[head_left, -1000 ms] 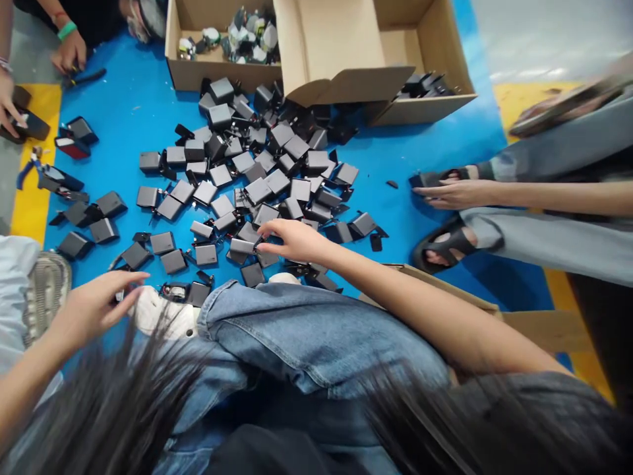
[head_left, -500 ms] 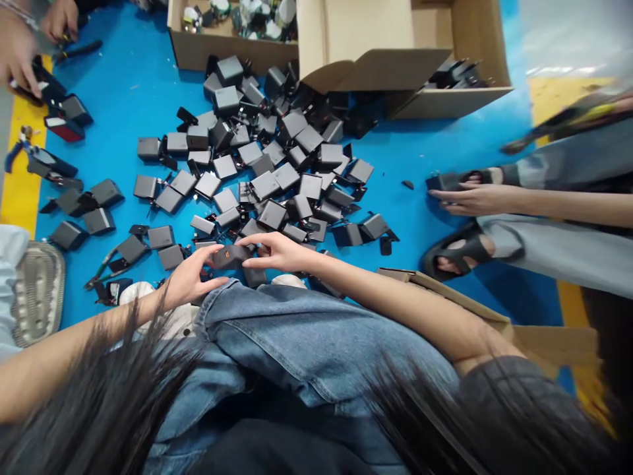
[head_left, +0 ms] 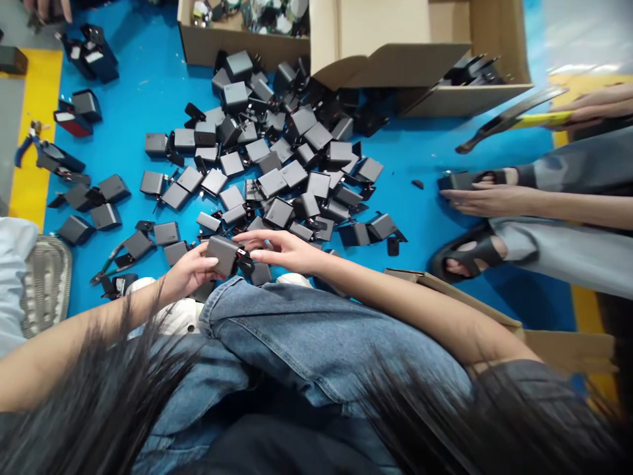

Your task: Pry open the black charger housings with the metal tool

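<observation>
A dark grey power adapter (head_left: 222,255) is held just above my knees, its black end with a small white mark facing right. My left hand (head_left: 190,269) is closed round its left side, thumb on the near face. From the right, my right hand (head_left: 284,252) has its fingers at the black end, index finger over the top edge and thumb below; the exact contact is partly hidden. Beyond both hands spreads a heap of similar grey adapters (head_left: 271,181), many with their black end pieces loose or hanging open.
Cardboard boxes (head_left: 390,66) stand behind the heap, one holding circuit parts (head_left: 277,16). Cutters (head_left: 111,264) lie at left, blue-handled pliers (head_left: 30,142) farther off. At right, a co-worker's hand (head_left: 489,200) holds an adapter down, the other gripping a yellow-handled hammer-like tool (head_left: 524,120).
The adapter has been turned, so its orange port no longer shows and its black end points right. My left fingers have closed further round it. The far-left co-worker's hands have drawn back.
</observation>
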`<state>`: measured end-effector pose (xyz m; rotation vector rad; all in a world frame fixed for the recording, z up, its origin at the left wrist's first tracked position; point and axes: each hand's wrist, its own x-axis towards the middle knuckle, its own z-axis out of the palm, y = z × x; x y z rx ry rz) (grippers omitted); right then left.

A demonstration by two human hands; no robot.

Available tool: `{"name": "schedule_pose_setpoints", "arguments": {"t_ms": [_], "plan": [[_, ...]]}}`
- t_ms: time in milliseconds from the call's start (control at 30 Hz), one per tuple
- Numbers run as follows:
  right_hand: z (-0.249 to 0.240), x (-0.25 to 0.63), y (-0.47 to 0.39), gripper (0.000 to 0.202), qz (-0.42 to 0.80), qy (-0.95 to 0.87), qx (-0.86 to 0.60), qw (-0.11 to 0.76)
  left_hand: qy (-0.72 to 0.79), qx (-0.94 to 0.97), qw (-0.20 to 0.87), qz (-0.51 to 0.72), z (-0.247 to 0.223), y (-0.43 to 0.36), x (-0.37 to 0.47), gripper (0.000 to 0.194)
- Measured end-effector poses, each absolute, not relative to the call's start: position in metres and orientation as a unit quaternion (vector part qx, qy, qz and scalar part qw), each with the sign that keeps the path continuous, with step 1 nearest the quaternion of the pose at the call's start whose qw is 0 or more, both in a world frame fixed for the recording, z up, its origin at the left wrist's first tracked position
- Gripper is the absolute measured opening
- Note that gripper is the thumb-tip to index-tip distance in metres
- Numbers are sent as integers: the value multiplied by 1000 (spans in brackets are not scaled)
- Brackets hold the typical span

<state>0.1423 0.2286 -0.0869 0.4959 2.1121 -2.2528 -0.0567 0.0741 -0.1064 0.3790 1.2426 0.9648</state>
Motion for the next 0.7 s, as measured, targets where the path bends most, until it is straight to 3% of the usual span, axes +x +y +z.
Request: {"name": "schedule_pose_setpoints", "arguments": {"t_ms": [200, 300, 533, 700], "plan": [[-72, 147, 228, 66, -702, 704, 108, -8, 483, 12, 744, 462, -99, 77, -55, 28], [-72, 146, 226, 66, -689, 719, 89, -23, 451, -4, 766, 458, -99, 76, -53, 27], [-66, 143, 226, 24, -515, 828, 144, -172, 455, 36, 738, 497, -101, 74, -49, 36], [-63, 142, 224, 17, -393, 895, 118, -174, 470, 69, 732, 488, -104, 74, -45, 40]]}}
